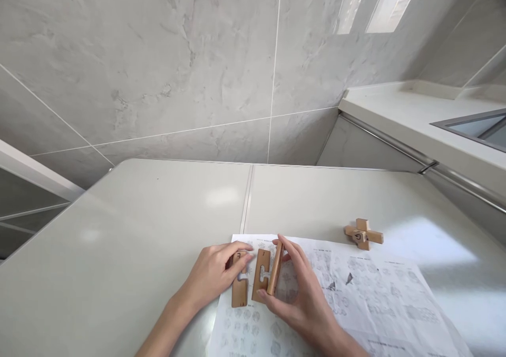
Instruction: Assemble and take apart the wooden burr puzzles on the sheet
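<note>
The left hand touches a notched wooden piece on a printed sheet; the right hand pinches a tilted bar beside a second piece. Toward the right edge of the surface sits a wooden cross.

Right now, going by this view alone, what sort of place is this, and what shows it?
Possibly a kitchen: grey tiled wall, a white counter at right with a metal-edged inset, perhaps a sink, and a glossy white table.
</note>
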Motion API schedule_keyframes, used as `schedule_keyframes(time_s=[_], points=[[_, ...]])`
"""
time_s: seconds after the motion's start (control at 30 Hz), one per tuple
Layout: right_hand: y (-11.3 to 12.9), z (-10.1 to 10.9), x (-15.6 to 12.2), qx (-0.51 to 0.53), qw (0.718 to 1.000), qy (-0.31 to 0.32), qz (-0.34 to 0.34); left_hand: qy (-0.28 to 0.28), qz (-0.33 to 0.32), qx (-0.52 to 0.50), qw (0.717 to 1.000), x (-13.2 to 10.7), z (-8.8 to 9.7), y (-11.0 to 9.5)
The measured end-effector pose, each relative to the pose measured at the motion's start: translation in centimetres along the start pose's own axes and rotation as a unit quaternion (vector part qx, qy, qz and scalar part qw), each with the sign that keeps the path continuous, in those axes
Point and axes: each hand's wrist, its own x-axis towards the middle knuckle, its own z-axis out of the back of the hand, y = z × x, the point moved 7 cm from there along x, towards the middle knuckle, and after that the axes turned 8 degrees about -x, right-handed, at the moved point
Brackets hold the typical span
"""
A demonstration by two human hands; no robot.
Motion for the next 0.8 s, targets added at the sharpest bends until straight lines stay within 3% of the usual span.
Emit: schedule_keyframes(time_s=[0.5, 0.63, 0.8], points=[[0.1, -0.3, -0.1, -0.026, 0.999, 0.003, 0.018, 0.0, -0.107, 0.057, 0.993, -0.5, -0.1, -1.9], [-0.3, 0.4, 0.4, -0.03, 0.999, 0.016, -0.003, 0.061, -0.156, 0.02, 0.986, -1.0, -1.0, -2.5], [-0.2, 2.4, 1.7, -0.091, 0.992, 0.083, -0.01, 0.128, -0.16, 0.006, 0.979, -1.4, -2.0, -2.3]])
